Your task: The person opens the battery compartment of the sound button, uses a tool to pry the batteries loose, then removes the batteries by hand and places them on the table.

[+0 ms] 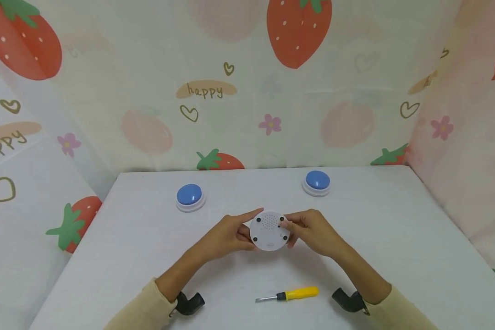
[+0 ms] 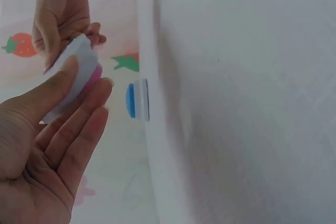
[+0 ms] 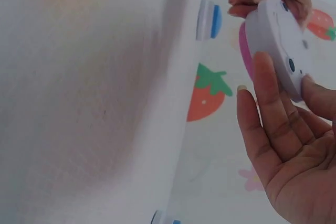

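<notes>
A round white push button is held up over the table between both hands, its underside facing the head camera. That underside has a patch of small speaker holes and several dark round spots near the rim. The pink dome points away, seen from the side in the wrist views. My left hand grips the left edge between thumb and fingers. On the opposite edge, my right hand pinches the button, its thumb lying on the underside near a dark spot.
A screwdriver with a yellow handle lies on the white table, nearer than the hands. Two blue push buttons stand farther back, one at left and one at right. Strawberry-printed cloth hangs behind the table.
</notes>
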A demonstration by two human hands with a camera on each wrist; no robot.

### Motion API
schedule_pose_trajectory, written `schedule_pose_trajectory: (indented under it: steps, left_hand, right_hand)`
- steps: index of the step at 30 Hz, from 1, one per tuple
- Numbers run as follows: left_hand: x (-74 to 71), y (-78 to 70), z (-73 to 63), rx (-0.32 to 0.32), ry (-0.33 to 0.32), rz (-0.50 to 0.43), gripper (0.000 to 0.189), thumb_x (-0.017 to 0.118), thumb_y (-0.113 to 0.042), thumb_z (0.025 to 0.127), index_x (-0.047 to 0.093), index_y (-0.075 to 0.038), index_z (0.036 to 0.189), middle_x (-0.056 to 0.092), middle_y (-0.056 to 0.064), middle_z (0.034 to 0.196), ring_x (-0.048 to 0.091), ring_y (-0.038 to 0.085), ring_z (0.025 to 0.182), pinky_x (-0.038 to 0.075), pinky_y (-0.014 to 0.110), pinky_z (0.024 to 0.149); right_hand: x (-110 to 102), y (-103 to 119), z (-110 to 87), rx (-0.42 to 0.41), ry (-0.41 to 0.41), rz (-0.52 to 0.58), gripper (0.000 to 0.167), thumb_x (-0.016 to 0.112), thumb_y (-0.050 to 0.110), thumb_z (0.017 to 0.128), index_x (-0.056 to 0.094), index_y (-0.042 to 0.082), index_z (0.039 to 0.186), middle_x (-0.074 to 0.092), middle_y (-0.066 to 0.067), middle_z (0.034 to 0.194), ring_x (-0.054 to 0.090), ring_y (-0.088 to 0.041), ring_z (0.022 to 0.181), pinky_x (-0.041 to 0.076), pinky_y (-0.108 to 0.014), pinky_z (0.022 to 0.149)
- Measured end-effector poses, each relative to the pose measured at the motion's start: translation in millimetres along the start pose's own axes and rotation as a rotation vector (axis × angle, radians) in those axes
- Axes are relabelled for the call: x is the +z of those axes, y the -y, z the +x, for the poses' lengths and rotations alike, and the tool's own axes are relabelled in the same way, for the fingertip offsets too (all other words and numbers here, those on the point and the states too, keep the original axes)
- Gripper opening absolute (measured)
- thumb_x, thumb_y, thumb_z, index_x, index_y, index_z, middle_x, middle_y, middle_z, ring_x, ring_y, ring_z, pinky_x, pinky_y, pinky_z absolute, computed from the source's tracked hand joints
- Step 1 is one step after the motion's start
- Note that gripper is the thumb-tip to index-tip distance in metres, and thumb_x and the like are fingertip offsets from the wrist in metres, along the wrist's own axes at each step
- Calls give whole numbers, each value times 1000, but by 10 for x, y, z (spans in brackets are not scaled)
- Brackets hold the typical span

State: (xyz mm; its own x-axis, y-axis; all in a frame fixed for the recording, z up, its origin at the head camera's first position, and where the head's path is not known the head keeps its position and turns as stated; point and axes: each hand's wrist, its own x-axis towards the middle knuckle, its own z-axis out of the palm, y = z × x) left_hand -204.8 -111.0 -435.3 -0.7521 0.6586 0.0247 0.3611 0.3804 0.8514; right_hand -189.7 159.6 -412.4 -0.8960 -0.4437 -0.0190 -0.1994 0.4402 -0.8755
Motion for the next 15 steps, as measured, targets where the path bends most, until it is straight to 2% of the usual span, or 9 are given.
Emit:
schedule_pose_trajectory:
  steps: [5,8,10,13,15]
  left_hand:
    - [11,8,23,35,-45,225,88,88,-14,80,43,-14,155,71,-8,86,66,6,71,57,22,70]
    - [28,37,25,60,-69,296,89,91,-19,77,46,-18,153,66,-10,95,62,9,78,56,22,68]
    - [40,72,26,85,-66,261,89,92,-18,76,47,-17,153,64,-8,112,63,12,93,57,23,75]
    - [51,140,33,109,-29,149,90,91,-14,76,45,-17,154,58,-4,140,60,16,121,56,25,90]
    - [52,188,44,110,1,67,91,89,-11,77,43,-16,155,51,-2,151,55,18,132,53,27,98]
  right_hand:
    - [1,-32,25,28,31,40,32,63,16,102,68,-4,126,75,-7,91,70,-24,67,58,-32,79]
    - [12,-76,23,59,59,58,32,63,17,101,68,-3,126,74,-6,87,70,-24,67,57,-31,79]
    - [23,-108,16,78,81,84,31,63,16,101,68,-4,125,74,-7,86,70,-25,67,59,-30,77]
    - [45,-141,12,104,116,134,28,63,13,101,69,-6,121,73,-9,83,71,-27,67,62,-31,73]
    - [58,-152,18,114,132,158,26,63,11,100,69,-7,119,73,-11,81,71,-28,66,62,-33,71]
